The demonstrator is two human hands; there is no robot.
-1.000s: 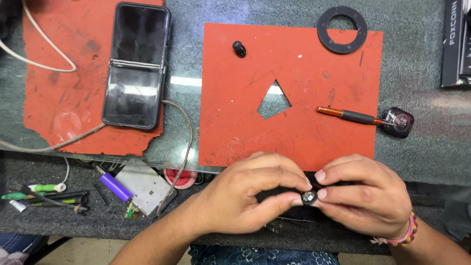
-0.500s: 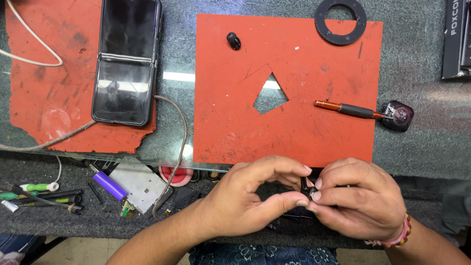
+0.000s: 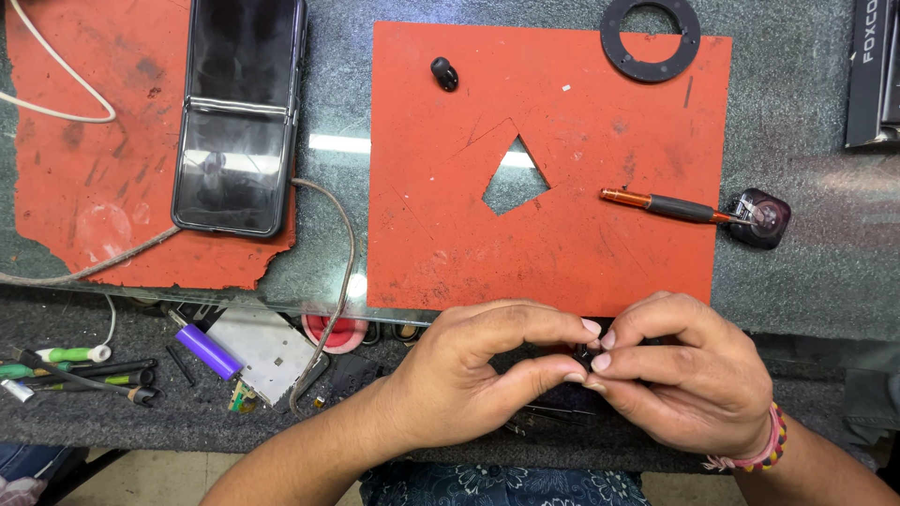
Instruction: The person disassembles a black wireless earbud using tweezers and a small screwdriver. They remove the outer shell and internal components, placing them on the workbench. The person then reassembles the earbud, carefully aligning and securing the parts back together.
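Small dark part, pinched between the fingertips of my left hand and right hand, is sitting at six o'clock just off the table edge; I'm judging a slip could be dropping it among the clutter below. At two o'clock a black box with pale lettering is lying beside the red mat.

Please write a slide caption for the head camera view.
Left hand and right hand pinch a small dark part together below an orange mat.
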